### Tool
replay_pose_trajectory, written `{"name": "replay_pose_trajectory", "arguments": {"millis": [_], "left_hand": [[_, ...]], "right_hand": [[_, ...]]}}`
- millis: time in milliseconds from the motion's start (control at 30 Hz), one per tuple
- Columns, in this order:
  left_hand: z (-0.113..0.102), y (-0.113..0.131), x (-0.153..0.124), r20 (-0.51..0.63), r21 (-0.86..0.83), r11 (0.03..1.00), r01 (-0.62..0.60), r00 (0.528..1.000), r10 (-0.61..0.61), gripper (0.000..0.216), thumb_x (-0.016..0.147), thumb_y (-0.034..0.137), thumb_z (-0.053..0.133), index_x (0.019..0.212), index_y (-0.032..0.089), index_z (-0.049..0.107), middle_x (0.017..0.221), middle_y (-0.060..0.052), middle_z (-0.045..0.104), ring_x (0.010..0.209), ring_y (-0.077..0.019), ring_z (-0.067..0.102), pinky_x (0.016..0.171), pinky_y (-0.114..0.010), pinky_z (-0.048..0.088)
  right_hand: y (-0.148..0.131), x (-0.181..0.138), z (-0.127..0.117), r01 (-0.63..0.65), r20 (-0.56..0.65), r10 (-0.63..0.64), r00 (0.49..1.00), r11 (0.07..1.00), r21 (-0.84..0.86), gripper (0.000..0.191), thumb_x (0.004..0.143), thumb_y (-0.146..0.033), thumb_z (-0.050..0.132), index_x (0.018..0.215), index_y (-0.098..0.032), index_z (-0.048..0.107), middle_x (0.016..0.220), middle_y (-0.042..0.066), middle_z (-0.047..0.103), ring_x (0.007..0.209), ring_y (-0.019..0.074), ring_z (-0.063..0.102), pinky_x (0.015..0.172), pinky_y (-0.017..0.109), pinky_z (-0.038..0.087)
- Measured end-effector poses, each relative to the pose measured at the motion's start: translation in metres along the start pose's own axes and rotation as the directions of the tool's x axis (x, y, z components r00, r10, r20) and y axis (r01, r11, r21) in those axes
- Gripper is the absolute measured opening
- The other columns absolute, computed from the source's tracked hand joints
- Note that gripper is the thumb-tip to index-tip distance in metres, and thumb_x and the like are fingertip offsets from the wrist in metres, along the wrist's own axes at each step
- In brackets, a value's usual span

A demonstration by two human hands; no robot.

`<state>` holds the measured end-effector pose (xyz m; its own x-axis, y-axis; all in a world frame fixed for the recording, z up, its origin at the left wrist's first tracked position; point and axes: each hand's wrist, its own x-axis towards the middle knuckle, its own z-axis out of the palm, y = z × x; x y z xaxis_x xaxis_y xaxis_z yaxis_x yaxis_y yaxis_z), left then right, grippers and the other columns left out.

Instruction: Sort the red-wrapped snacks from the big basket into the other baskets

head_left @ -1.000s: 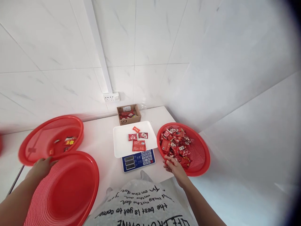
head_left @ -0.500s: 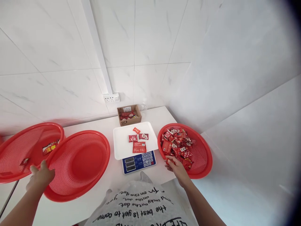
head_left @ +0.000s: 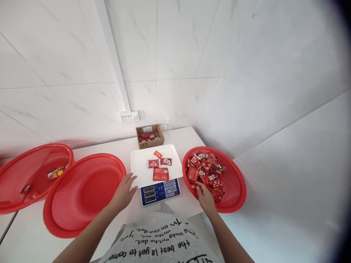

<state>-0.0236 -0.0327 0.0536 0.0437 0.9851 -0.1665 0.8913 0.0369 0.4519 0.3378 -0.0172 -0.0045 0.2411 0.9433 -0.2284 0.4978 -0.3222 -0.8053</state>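
Since the earlier frame, my left hand (head_left: 124,191) has left the empty basket (head_left: 90,190) and crossed right. Its fingers (head_left: 131,179) are spread, tips just beside the left edge of the scale (head_left: 160,190). My right hand (head_left: 205,196) curls its fingers among the red packets (head_left: 204,170) at the near rim of the right basket (head_left: 236,182), by the right edge of the tabletop (head_left: 186,137). Whether they pinch one, I cannot tell.
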Motion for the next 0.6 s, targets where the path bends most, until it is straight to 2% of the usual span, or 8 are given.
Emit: {"name": "replay_pose_trajectory", "arguments": {"millis": [100,200,300,433,600], "left_hand": [[0.019,0.027,0.049,0.044,0.028,0.994,-0.107,0.993,0.106,0.043,0.09,0.022,0.035,0.131,0.015,0.045,0.146,-0.012,0.039,0.138,-0.0249,0.027,0.111,-0.042,0.028],[0.028,0.047,0.09,0.047,0.032,0.988,-0.152,0.988,0.15,0.046,0.089,0.013,0.034,0.134,0.012,0.041,0.148,-0.015,0.035,0.14,-0.0252,0.022,0.112,-0.043,0.022],[0.031,0.054,0.115,0.063,0.022,0.985,-0.169,0.984,0.167,0.046,0.085,0.007,0.038,0.13,0.013,0.046,0.14,-0.016,0.046,0.137,-0.0271,0.028,0.111,-0.044,0.022],[0.029,0.051,0.12,0.047,-0.008,0.991,-0.133,0.99,0.133,0.045,0.079,0.006,0.046,0.122,0.016,0.052,0.12,-0.014,0.058,0.121,-0.027,0.048,0.101,-0.04,0.035],[0.008,0.031,0.091,-0.115,-0.11,0.994,0.018,0.993,-0.031,0.046,0.083,0.014,0.043,0.128,0.02,0.046,0.118,-0.012,0.051,0.105,-0.0235,0.055,0.09,-0.035,0.044]], "right_hand": [[0.003,0.006,0.012,0.046,-0.025,-0.048,0.999,0.996,-0.073,0.045,0.08,-0.035,0.037,0.112,-0.014,0.061,0.119,0.013,0.062,0.112,0.0274,0.055,0.098,0.043,0.039],[0.004,0.008,0.016,0.089,0.017,-0.087,0.996,0.991,-0.104,0.044,0.082,-0.032,0.036,0.114,-0.014,0.06,0.121,0.012,0.062,0.114,0.026,0.054,0.098,0.04,0.038],[0.004,0.007,0.015,0.115,0.049,-0.11,0.993,0.985,-0.129,0.044,0.083,-0.03,0.034,0.115,-0.013,0.059,0.121,0.013,0.061,0.113,0.0268,0.054,0.097,0.041,0.039],[0.005,0.007,0.014,0.104,0.068,-0.095,0.993,0.985,-0.136,0.043,0.084,-0.03,0.034,0.116,-0.015,0.059,0.122,0.012,0.061,0.113,0.0255,0.054,0.096,0.039,0.039],[0.004,0.008,0.014,0.099,0.08,-0.087,0.993,0.982,-0.163,0.041,0.085,-0.03,0.034,0.115,-0.017,0.059,0.121,0.011,0.061,0.111,0.0243,0.055,0.094,0.037,0.04]]}}
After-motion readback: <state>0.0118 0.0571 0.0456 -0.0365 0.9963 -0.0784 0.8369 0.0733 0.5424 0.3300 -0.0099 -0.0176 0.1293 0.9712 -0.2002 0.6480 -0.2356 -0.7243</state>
